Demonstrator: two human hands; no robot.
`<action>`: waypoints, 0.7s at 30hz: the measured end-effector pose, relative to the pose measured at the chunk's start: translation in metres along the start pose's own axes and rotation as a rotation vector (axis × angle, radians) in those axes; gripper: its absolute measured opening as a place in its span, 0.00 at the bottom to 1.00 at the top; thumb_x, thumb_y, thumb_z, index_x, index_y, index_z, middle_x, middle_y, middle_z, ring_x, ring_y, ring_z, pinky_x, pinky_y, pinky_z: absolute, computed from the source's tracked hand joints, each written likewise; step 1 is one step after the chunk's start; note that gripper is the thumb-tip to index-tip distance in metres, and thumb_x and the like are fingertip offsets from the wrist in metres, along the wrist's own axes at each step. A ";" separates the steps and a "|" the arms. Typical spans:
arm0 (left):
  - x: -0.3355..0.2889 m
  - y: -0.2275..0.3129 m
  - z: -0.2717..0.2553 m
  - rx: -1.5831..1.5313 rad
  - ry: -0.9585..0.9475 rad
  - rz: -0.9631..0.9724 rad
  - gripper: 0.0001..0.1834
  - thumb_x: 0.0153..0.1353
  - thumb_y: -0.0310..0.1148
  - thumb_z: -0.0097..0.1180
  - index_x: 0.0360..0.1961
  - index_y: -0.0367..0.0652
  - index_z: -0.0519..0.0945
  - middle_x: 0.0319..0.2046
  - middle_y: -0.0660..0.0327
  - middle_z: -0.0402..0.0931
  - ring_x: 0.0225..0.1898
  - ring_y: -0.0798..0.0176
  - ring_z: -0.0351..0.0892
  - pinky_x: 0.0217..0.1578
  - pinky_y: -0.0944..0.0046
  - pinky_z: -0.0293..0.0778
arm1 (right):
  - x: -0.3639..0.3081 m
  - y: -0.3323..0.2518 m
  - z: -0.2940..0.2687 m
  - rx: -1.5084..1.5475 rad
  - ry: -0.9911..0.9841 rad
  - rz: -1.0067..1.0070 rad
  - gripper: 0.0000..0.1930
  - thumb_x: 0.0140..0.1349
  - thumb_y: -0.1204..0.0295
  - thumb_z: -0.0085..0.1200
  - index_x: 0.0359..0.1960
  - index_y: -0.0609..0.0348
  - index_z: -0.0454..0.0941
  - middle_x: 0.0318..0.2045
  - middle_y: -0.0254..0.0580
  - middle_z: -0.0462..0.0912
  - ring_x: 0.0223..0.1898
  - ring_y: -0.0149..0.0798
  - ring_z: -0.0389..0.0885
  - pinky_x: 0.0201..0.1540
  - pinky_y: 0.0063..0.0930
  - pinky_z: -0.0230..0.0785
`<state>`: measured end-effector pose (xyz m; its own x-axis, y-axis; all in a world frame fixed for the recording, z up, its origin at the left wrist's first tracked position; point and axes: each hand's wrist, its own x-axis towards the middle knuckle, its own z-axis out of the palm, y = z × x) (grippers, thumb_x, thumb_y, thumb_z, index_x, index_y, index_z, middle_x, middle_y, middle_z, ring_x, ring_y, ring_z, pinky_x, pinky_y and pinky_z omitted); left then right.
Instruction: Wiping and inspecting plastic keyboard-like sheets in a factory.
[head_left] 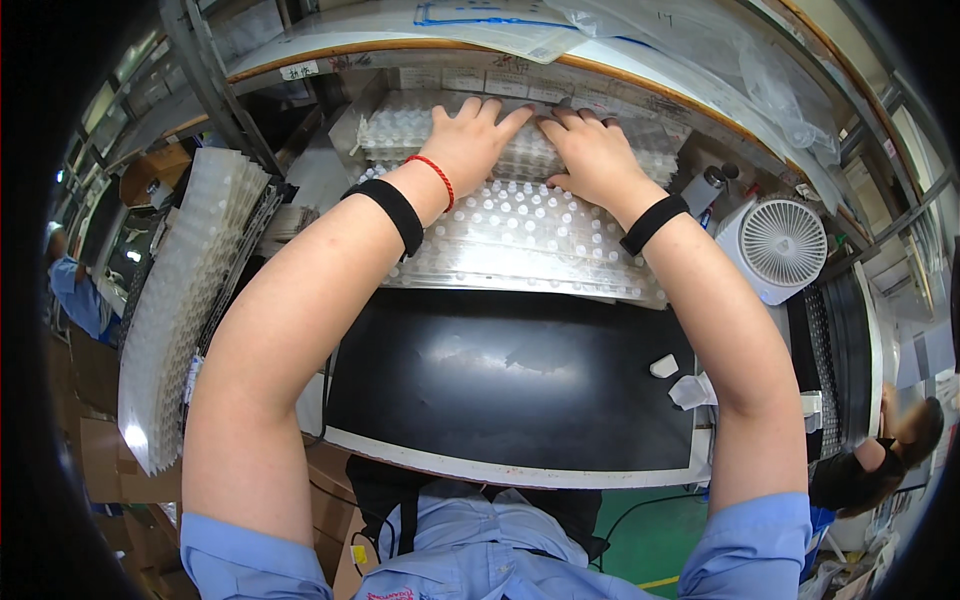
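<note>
A stack of clear plastic blister trays [500,268] with rows of round bumps lies across the far side of the work surface. Behind it, more bumped trays [395,135] stand against the back. My left hand [468,148] lies over these far trays, fingers spread and pointing away from me. Close beside it on the right, my right hand [592,160] rests on the trays too, its fingers apart and its thumb over the front stack. What is under the fingertips is partly hidden. Neither hand is visibly closed around a tray.
A black mat [510,380] covers the near part of the table, with small white pieces [664,367] at its right. A white fan [782,245] stands to the right. Tall stacked clear trays [190,300] lean at the left. A shelf [420,45] overhangs the back.
</note>
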<state>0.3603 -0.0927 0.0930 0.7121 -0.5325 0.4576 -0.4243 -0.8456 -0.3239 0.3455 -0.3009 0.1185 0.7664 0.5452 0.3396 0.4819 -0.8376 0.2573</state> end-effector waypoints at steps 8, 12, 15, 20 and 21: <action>0.001 0.001 -0.002 -0.013 -0.037 0.001 0.53 0.47 0.35 0.75 0.74 0.57 0.58 0.60 0.57 0.69 0.62 0.54 0.69 0.48 0.41 0.72 | 0.000 -0.003 0.000 -0.051 -0.012 -0.049 0.40 0.45 0.65 0.75 0.63 0.55 0.70 0.60 0.41 0.74 0.62 0.45 0.72 0.60 0.45 0.66; 0.000 0.000 0.001 0.001 -0.015 0.001 0.53 0.47 0.36 0.75 0.74 0.57 0.58 0.60 0.57 0.69 0.61 0.54 0.69 0.49 0.41 0.72 | 0.000 -0.006 0.002 -0.103 0.026 -0.085 0.41 0.44 0.65 0.75 0.62 0.56 0.70 0.57 0.39 0.75 0.60 0.44 0.73 0.58 0.44 0.67; 0.000 0.001 0.004 0.044 0.025 0.002 0.53 0.47 0.37 0.75 0.74 0.57 0.58 0.60 0.57 0.69 0.61 0.54 0.69 0.49 0.40 0.72 | 0.001 -0.008 0.003 -0.129 0.039 -0.101 0.42 0.44 0.65 0.76 0.63 0.55 0.69 0.57 0.39 0.75 0.59 0.43 0.74 0.57 0.43 0.67; 0.000 0.001 0.004 0.049 0.030 0.002 0.53 0.47 0.37 0.75 0.73 0.57 0.58 0.59 0.57 0.69 0.60 0.54 0.69 0.49 0.40 0.73 | 0.000 -0.009 0.002 -0.146 0.040 -0.097 0.44 0.44 0.65 0.76 0.66 0.54 0.67 0.58 0.39 0.75 0.59 0.44 0.74 0.57 0.44 0.67; 0.000 0.001 0.004 0.048 0.030 0.003 0.53 0.47 0.37 0.75 0.73 0.57 0.58 0.59 0.57 0.69 0.60 0.54 0.69 0.49 0.40 0.73 | 0.000 -0.009 0.002 -0.152 0.046 -0.100 0.45 0.44 0.65 0.76 0.66 0.53 0.66 0.59 0.40 0.75 0.60 0.45 0.73 0.57 0.44 0.68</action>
<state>0.3618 -0.0934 0.0890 0.6932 -0.5365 0.4813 -0.3984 -0.8417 -0.3644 0.3415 -0.2935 0.1144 0.6958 0.6295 0.3458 0.4822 -0.7663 0.4246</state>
